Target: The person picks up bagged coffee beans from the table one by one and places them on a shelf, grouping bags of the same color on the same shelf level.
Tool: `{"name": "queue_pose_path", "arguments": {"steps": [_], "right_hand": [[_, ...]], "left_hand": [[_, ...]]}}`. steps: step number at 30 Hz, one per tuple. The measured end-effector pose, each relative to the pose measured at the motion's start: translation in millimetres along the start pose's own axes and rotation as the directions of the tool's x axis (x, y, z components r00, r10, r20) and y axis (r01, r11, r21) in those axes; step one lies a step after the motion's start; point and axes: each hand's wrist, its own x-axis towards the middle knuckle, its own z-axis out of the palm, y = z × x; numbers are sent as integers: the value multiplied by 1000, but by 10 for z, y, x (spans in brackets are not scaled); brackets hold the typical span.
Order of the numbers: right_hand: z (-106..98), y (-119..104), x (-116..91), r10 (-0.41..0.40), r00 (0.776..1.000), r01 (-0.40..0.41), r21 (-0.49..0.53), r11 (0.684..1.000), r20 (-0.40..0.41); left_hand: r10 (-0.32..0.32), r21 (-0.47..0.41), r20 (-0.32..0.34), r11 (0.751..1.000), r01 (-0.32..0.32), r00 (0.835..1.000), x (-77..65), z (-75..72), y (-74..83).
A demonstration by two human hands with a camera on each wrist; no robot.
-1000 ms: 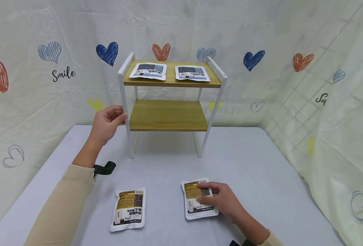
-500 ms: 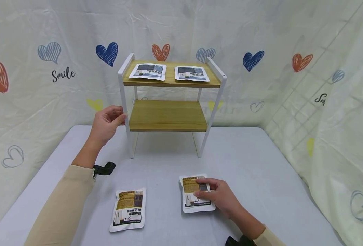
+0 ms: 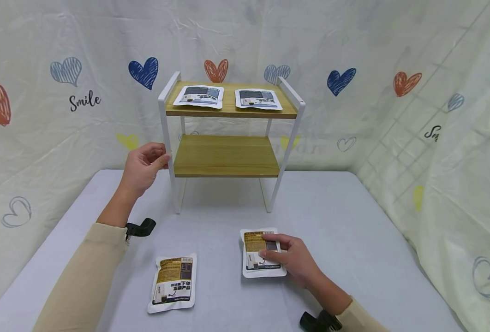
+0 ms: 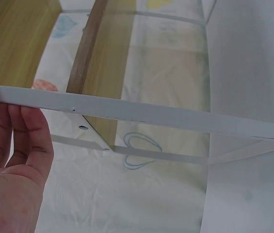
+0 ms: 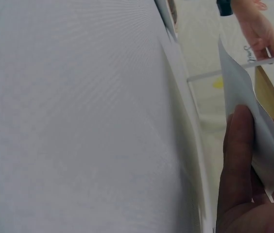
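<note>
My left hand (image 3: 142, 169) pinches the white left front post of a small two-tier shelf rack (image 3: 227, 156). In the left wrist view its thumb lies on the post (image 4: 142, 110) and curled fingers come from the other side. My right hand (image 3: 298, 261) grips the right edge of a flat white pouch (image 3: 251, 243) with a brown and gold label. Seen from the right wrist, the pouch (image 5: 241, 92) is tilted and held off the white table. A second pouch (image 3: 172, 282) with the same label lies flat at front left.
Two white pouches with blue-grey labels, a left one (image 3: 199, 96) and a right one (image 3: 259, 99), lie on the rack's wooden top board (image 3: 230, 103). The lower board bears nothing. Behind the table (image 3: 332, 216) hangs a pale curtain (image 3: 245, 27) printed with hearts.
My right hand has carried its pouch a little forward and to the left, up from the table's front. The left hand has stayed on the rack's post.
</note>
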Motion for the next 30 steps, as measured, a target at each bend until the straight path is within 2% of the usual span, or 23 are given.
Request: {"name": "queue_pose_path", "arguments": {"steps": [18, 30], "right_hand": [[-2, -134, 121, -40, 998, 38, 49, 998, 41], [10, -221, 143, -69, 997, 67, 57, 996, 27]], "left_hand": [[4, 9, 0, 1000, -4, 1000, 4, 0, -12], [7, 9, -17, 1000, -7, 1000, 8, 14, -37]]}}
